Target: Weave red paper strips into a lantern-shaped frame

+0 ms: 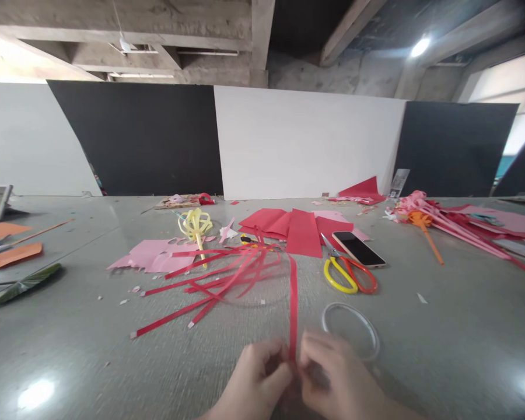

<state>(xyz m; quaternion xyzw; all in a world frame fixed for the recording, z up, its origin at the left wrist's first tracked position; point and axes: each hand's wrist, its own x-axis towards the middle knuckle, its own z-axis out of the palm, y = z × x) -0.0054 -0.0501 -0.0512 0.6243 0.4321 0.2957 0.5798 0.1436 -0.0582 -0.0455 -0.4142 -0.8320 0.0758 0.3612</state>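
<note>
A narrow red paper strip (293,303) runs away from me across the grey table, its near end between my hands. My left hand (262,373) is closed, thumb and fingers pinching that near end. Beside it, my right hand (332,373) is also curled closed at the strip's end; its fingers are slightly blurred, and the fingertips lie partly hidden. To the left lies a loose bunch of red paper strips (227,280), several with small whitish pieces on their ends. A clear tape roll (374,332) lies just beyond my right hand.
Scissors (350,275) with yellow and orange handles lie beside a phone (359,249). Red paper sheets (304,233), pink paper (153,256) and a yellow paper flower (196,224) are farther back. Pink paper flowers (420,204) lie right; a green leaf shape (30,283) lies left.
</note>
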